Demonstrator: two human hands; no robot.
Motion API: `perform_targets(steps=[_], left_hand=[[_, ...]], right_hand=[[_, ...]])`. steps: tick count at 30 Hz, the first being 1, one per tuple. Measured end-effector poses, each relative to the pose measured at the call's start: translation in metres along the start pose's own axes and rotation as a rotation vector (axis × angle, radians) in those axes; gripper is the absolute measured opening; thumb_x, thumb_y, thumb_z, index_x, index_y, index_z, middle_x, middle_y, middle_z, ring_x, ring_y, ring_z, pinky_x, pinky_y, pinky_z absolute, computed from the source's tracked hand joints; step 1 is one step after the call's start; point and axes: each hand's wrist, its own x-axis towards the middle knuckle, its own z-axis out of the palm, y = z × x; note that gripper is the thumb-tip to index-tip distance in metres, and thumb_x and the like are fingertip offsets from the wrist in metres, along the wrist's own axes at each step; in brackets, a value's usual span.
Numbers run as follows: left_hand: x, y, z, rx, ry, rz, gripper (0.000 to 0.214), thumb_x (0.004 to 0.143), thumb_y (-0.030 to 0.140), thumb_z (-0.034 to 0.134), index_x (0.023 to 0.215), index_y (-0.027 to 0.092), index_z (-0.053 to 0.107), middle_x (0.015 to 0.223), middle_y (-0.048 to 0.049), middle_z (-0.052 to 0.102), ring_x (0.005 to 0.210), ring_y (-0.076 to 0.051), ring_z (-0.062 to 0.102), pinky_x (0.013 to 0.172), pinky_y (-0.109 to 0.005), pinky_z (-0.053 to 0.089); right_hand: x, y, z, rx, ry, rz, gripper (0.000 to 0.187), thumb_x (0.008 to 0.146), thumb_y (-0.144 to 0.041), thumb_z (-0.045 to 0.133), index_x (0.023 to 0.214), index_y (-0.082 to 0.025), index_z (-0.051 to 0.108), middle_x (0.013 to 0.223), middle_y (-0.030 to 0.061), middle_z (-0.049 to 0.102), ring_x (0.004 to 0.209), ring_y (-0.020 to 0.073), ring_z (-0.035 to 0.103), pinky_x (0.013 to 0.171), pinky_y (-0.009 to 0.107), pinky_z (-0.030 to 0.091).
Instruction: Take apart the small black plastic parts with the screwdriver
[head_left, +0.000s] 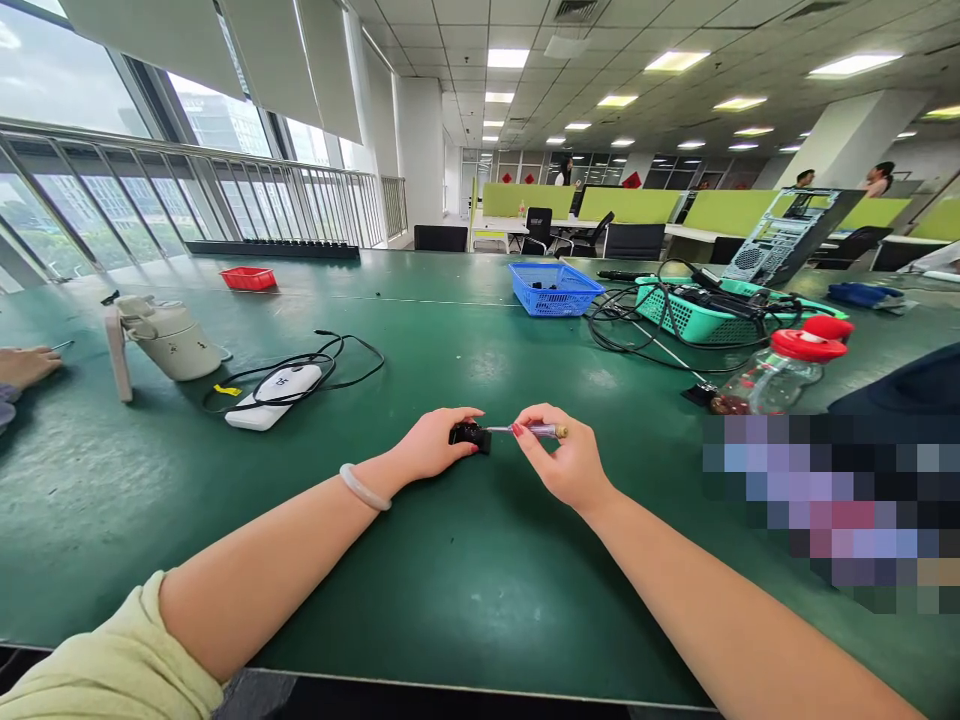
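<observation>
On the green table, my left hand (431, 443) grips a small black part (472, 437) between thumb and fingers. What kind of part it is cannot be made out. My right hand (564, 458) is closed around the clear handle of a screwdriver (541, 431), which lies nearly level. Its thin metal shaft points left, and the tip meets the right side of the black part. Whether the tip sits in a screw is too small to see.
Left of my hands lie a white power bank (276, 397) with a black cable and a cream flask (176, 340). Farther back are a red tray (248, 278), a blue basket (555, 290) and a green basket (675, 315) of cables. A red-lidded jar (780, 370) stands right. Another person's hand (28, 367) rests far left.
</observation>
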Motion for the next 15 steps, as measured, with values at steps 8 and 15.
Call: perform_targets(steps=[8,15], left_hand=[[0.0022,-0.0046,0.0032,0.076,-0.008,0.107,0.041,0.081,0.027,0.073,0.122,0.021,0.068,0.121,-0.0066,0.073,0.112,-0.025,0.066,0.104,-0.040,0.049],[0.0003,0.0010,0.0009,0.078,-0.006,0.113,0.036,0.081,0.024,0.071,0.117,0.023,0.070,0.117,-0.0051,0.074,0.108,-0.024,0.067,0.100,-0.038,0.051]], right_hand=[[-0.0013,-0.0060,0.0028,-0.027,-0.024,-0.178,0.013,0.090,-0.028,0.058,0.079,-0.025,0.063,0.068,-0.0004,0.069,0.065,0.0160,0.060,0.064,0.029,0.049],[-0.0024,-0.0060,0.0088,-0.109,-0.056,-0.497,0.010,0.092,-0.020,0.059,0.084,-0.024,0.064,0.067,-0.0030,0.069,0.059,0.0119,0.055,0.073,0.030,0.047]])
